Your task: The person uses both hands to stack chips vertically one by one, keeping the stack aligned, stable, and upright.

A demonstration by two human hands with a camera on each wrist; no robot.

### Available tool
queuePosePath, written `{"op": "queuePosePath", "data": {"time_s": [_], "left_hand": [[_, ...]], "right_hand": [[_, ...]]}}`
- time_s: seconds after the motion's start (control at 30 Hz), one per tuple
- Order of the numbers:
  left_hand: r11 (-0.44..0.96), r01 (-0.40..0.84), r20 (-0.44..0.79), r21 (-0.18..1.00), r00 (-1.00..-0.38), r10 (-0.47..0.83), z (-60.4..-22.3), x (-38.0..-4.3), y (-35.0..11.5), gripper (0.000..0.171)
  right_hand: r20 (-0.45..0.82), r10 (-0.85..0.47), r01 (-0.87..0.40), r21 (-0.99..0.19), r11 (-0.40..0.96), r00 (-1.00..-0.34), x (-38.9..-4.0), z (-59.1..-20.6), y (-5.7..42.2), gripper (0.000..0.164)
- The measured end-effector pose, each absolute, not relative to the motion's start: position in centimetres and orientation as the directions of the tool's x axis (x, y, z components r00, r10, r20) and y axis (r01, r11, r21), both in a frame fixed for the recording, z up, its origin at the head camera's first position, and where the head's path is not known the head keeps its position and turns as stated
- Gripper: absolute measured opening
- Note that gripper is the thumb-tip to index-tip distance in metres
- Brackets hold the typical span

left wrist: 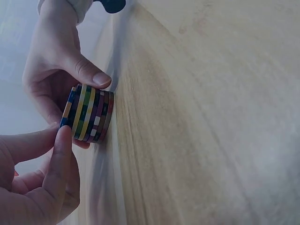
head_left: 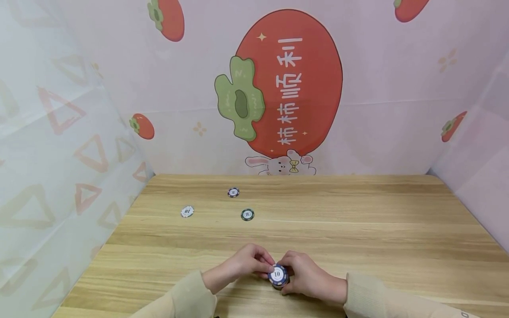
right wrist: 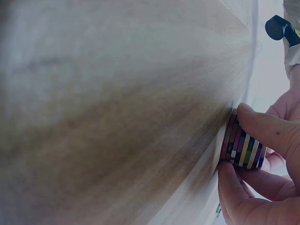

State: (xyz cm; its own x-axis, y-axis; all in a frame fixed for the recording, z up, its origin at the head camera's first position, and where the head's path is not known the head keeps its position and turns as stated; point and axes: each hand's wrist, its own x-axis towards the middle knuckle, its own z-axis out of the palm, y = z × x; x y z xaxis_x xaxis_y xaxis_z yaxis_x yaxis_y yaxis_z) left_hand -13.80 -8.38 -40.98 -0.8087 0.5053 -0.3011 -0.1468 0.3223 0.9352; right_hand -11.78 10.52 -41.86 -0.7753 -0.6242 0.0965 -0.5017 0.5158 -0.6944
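Near the table's front edge stands a stack of poker chips with striped edges in several colours. Its topmost piece is a blue poker chip with a white centre marked 10. My left hand pinches this blue chip at its left edge between thumb and fingers. In the left wrist view, the chip is slightly tilted against the rest of the stack. From the other side my right hand grips the stack, thumb in front and fingers behind. The lower chips are mostly covered in the head view.
Three loose chips lie apart at the back left of the wooden table: a white chip, a dark blue chip and a green chip. A printed cloth backdrop rises behind the table and along both sides.
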Motion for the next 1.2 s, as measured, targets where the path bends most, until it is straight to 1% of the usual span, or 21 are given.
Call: {"op": "queuePosePath", "data": {"time_s": [0.6,0.77,0.93,1.0,1.1,1.2], "left_hand": [[0.367,-0.124,-0.293,0.922,-0.842,0.452,-40.8,-13.4,-7.9,0.01],[0.409,-0.084,-0.279,0.909,-0.85,0.446,-40.7,-13.6,-8.0,0.009],[0.489,0.012,-0.249,0.872,-0.85,0.465,-40.3,-14.4,-8.4,0.012],[0.521,0.07,-0.226,0.851,-0.847,0.482,-40.2,-15.0,-8.6,0.011],[0.583,0.215,-0.144,0.783,-0.85,0.507,-40.0,-16.1,-8.6,0.008],[0.655,0.371,-0.046,0.658,-0.849,0.527,-39.7,-17.2,-8.6,0.005]], "right_hand": [[0.09,-0.619,-0.492,-0.7,0.518,-0.78,-11.7,-41.9,10.5,0.042],[0.088,-0.621,-0.493,-0.698,0.519,-0.779,-11.7,-41.8,10.6,0.041],[0.096,-0.619,-0.497,-0.698,0.516,-0.779,-11.8,-41.8,10.4,0.042],[0.1,-0.619,-0.498,-0.697,0.515,-0.779,-11.8,-41.8,10.4,0.042],[0.092,-0.62,-0.495,-0.696,0.519,-0.779,-11.7,-41.8,10.5,0.043],[0.083,-0.62,-0.491,-0.696,0.524,-0.78,-11.7,-41.8,10.5,0.043]]}}
